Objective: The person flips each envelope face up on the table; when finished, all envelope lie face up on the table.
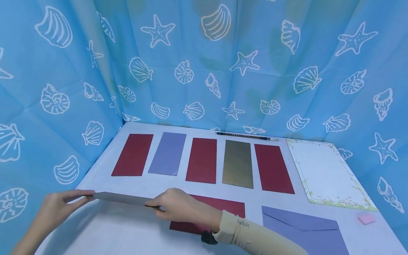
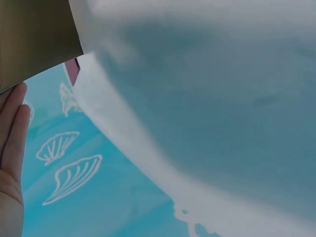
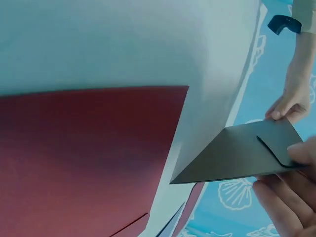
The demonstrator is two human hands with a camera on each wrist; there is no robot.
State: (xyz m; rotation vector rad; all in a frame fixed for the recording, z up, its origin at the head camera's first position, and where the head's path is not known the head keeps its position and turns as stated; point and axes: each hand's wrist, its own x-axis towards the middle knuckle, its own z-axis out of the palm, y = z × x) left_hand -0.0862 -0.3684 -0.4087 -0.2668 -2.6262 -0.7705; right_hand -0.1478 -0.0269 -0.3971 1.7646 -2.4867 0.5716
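Both hands hold a gold-brown envelope (image 1: pixel 124 199) raised over the near left part of the table, seen almost edge-on in the head view. My left hand (image 1: pixel 52 209) pinches its left end between thumb and fingers. At the other end, my right hand (image 1: pixel 176 203) grips it with the thumb on top and fingers beneath. The right wrist view shows the envelope (image 3: pixel 217 155) with its flap edge near the right thumb. In the left wrist view the envelope's gold face (image 2: pixel 37 39) fills the upper left corner. Under the right forearm lies a red envelope (image 1: pixel 229 207), partly covered.
A row of flat envelopes lies farther back: red (image 1: pixel 133 154), lavender (image 1: pixel 168 154), red (image 1: pixel 201 161), gold (image 1: pixel 237 164) and red (image 1: pixel 274 168). Behind them rests a writing brush (image 1: pixel 245 136). Rightward are flower-bordered paper (image 1: pixel 328 173), a purple envelope (image 1: pixel 302 233) and a pink block (image 1: pixel 366 219).
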